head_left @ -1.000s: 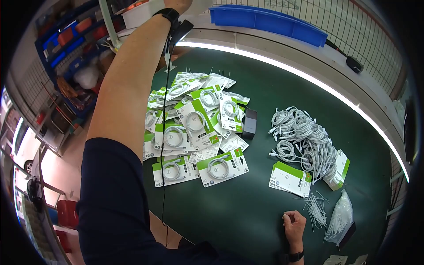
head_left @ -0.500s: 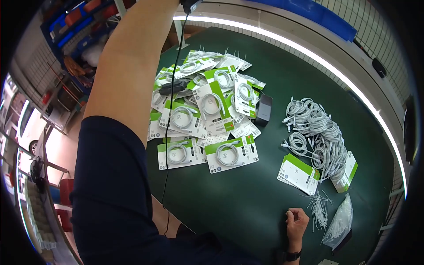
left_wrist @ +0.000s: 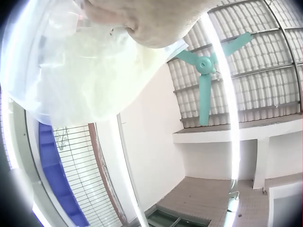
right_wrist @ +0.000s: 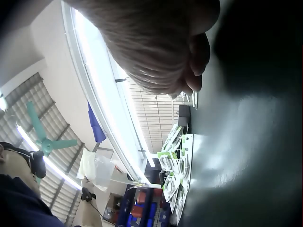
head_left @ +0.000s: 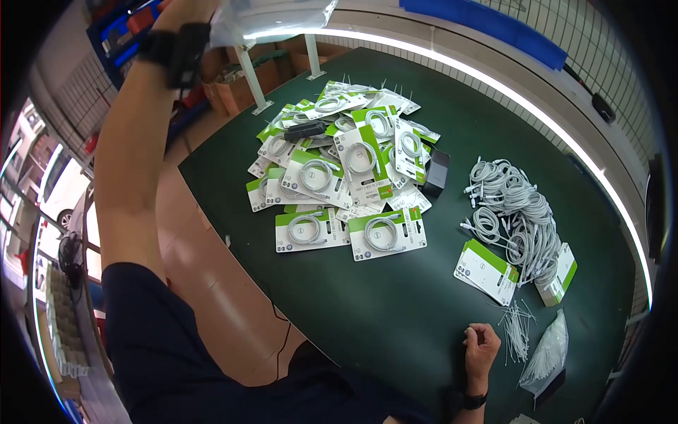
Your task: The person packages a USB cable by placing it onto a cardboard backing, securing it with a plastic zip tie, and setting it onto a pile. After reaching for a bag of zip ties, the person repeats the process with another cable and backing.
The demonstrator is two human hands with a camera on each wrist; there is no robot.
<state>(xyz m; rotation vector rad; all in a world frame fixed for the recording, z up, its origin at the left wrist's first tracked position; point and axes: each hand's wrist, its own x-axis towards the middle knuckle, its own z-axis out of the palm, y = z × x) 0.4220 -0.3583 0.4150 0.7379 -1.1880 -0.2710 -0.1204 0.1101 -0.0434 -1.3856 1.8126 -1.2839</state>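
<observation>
My left hand [head_left: 187,13] is raised at the top left of the head view, beyond the table's left edge. It grips a clear plastic bag [head_left: 279,20] that hangs over the far side. In the left wrist view the bag [left_wrist: 80,75] looks translucent and whitish under the fingers. My right hand [head_left: 482,348] rests on the green table with its fingers loosely curled and holds nothing. Beside it lie loose white cable ties [head_left: 518,332] and a bag of cable ties [head_left: 548,353]. Just beyond are green-and-white cards [head_left: 487,272] and a heap of white coiled cables [head_left: 519,215].
Carded cables [head_left: 318,177] lie piled across the table's left half, with a small black object [head_left: 305,129] on top. A dark box [head_left: 436,174] stands at the pile's right. A light strip [head_left: 452,62] and a blue tray [head_left: 487,28] run along the back.
My left hand has swung to the left and back into view, now with the plastic bag. The head view has shifted, showing more floor at left. My right hand stays on the table.
</observation>
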